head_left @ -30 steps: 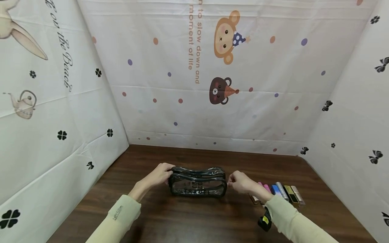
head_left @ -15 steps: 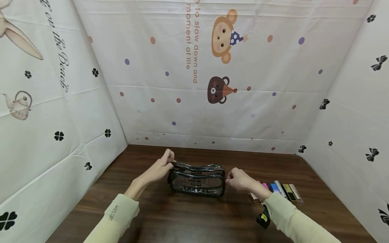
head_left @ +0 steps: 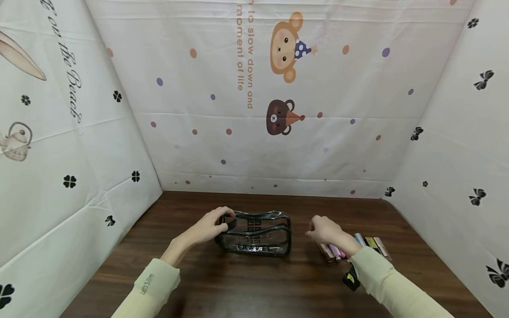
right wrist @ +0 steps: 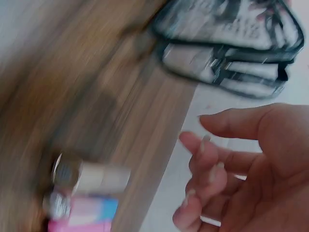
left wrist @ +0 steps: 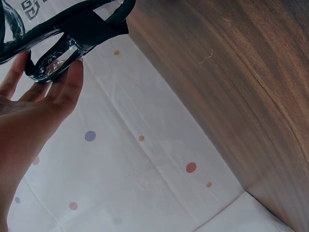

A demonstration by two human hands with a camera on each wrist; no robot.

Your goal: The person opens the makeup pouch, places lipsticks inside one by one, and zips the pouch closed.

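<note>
A clear pouch with black edging and "TRAVEL" printed across its front (head_left: 254, 240) sits on the wooden table in the head view. My left hand (head_left: 204, 227) holds its left end, thumb at the near side and fingers over the top. In the left wrist view those fingers bend round the edge of the pouch (left wrist: 79, 29), next to a zip. My right hand (head_left: 328, 232) is apart from the pouch, to its right, and holds nothing. Its fingers are loosely curled in the right wrist view, with the pouch (right wrist: 222, 29) beyond. Whether the zip is fully undone is unclear.
Right of the pouch lies a row of small cosmetics: a brown tube (head_left: 326, 252), pink tubes (head_left: 336, 252), a silver-blue tube (head_left: 359, 240) and a black-and-yellow pack (head_left: 372, 243). My right forearm partly covers them. Printed white cloth (head_left: 222, 145) walls in the table's back and sides.
My right hand has let go of the pouch's right end and moved right, toward the cosmetics. My left hand lifted briefly at the left end, then came down over the top. The pouch's top looks wider.
</note>
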